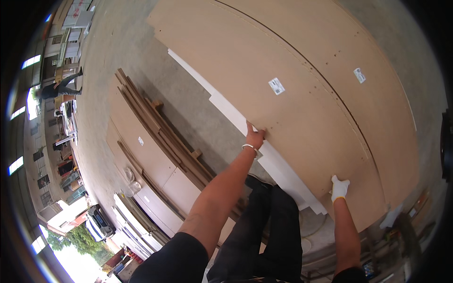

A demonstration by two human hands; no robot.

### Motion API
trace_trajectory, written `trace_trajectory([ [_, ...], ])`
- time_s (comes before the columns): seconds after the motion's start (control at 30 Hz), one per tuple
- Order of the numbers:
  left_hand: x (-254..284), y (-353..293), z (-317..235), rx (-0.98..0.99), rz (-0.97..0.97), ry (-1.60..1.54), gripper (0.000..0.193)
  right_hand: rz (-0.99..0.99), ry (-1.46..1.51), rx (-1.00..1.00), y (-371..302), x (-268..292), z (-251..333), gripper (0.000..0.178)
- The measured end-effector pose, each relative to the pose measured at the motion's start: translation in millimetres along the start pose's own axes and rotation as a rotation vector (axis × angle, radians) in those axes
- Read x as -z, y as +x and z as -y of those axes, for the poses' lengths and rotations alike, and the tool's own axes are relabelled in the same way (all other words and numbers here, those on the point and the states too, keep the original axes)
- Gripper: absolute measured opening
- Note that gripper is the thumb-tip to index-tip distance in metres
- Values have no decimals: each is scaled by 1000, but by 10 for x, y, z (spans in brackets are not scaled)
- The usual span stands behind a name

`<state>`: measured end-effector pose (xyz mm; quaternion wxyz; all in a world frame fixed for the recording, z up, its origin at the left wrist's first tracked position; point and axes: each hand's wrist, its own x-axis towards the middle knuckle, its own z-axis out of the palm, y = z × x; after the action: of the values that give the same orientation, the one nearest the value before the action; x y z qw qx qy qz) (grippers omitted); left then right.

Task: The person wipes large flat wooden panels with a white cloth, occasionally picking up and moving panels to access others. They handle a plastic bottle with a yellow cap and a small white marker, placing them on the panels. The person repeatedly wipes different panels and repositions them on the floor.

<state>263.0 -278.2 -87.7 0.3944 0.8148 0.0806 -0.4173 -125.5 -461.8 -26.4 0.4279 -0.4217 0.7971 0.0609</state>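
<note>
- A large brown board point(302, 127) lies flat in front of the person, stretching from near the legs away up the view, with a white label point(276, 86) on its face
- The left hand point(256, 137), bare, with a bracelet point(250, 149) at the wrist, touches the board's left edge, thumb and index finger spread apart; whether the hidden fingers grip underneath I cannot tell
- The right hand point(339, 188), in a white glove, rests on the board near its close end, fingers partly spread; whether it has hold of anything I cannot tell
- White panels point(283, 173) jut out from under the board's left side
- A second brown board point(377, 99) lies along its right side, past a dark line
- Further left, brown boards point(146, 162) lie stacked on the concrete floor point(122, 42)
- Far off at upper left, another person point(67, 88) is visible
</note>
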Motion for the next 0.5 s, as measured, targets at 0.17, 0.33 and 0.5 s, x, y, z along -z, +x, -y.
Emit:
trace_trajectory([
  [0.17,340,468,-345,27,-5,-142,99,16,-6,36,-118,-433,482,65],
  [0.33,522,643,-677,152,-109,-135,97,-7,-75,156,-161,-674,661,66],
  [0.5,573,639,-818,350,-94,-371,55,-100,-320,272,-228,-690,781,70],
])
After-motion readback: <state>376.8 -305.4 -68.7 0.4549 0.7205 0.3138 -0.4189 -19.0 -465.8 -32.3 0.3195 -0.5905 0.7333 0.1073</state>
